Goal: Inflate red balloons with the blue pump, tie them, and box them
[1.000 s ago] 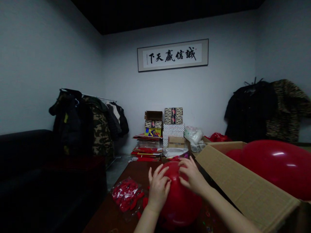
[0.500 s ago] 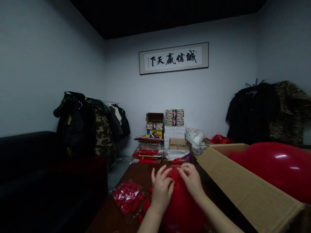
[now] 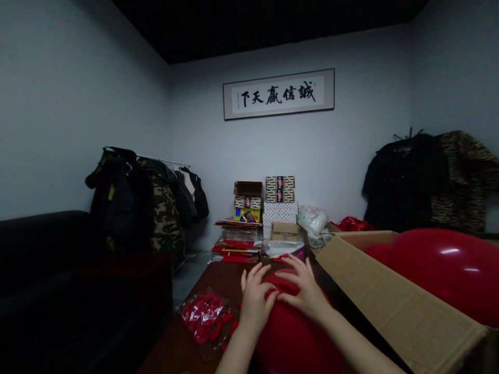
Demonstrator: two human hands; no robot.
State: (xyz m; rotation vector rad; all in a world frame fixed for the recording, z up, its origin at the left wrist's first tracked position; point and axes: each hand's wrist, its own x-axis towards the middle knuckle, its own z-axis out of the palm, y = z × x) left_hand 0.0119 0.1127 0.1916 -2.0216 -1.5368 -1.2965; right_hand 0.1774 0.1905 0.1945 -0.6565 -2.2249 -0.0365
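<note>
A large inflated red balloon [image 3: 296,337] sits on the dark table in front of me. My left hand [image 3: 255,298] pinches with thumb and index finger at the top of the balloon, around its neck, while its other fingers are raised. From the other side my right hand [image 3: 306,291] brings its thumb and index finger to the same spot, its remaining fingers spread over the balloon. The fingertips of both hands nearly meet there. The small piece of rubber between them is mostly hidden.
A clear bag of uninflated red balloons [image 3: 206,314] lies left on the brown table [image 3: 171,343]. At right stands an open cardboard box [image 3: 397,296] holding large inflated red balloons [image 3: 448,265]. Stacked boxes [image 3: 279,213] stand at the back; a black sofa [image 3: 42,280] is on the left.
My right hand has shifted, its thumb coming across to my left fingertips and its fingers spreading. The balloon has tilted, its body swinging slightly rightward. The left hand has moved little.
</note>
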